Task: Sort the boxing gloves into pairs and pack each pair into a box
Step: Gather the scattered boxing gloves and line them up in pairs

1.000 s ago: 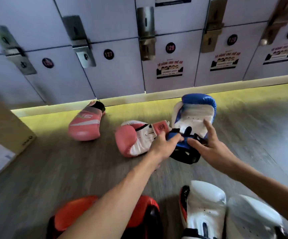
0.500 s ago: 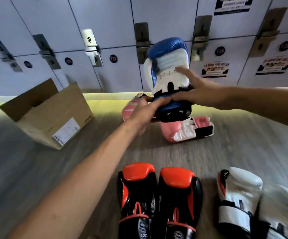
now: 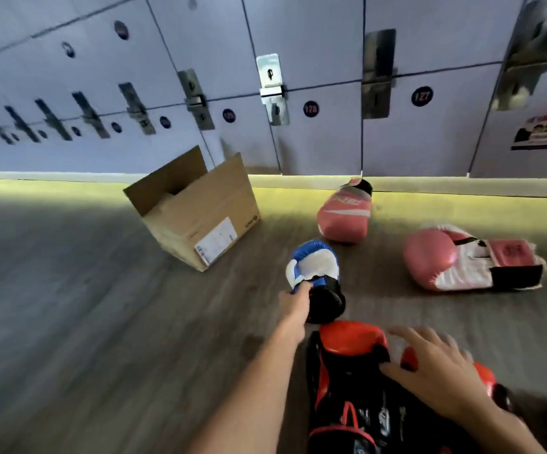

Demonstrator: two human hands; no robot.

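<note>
Left hand (image 3: pixel 293 309) grip clamps blue glove (image 3: pixel 314 267); right hand (image 3: pixel 435 368) spread; two pink gloves (image 3: pixel 344 221), perhaps two red (image 3: pixel 350 342).

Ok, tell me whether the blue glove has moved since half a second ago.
Yes. The blue glove has come down from locker height to floor level, now beside the cardboard box, held by the left hand.

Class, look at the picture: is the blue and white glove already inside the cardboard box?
No, the blue and white glove is outside the cardboard box, gripped by the left hand.
</note>
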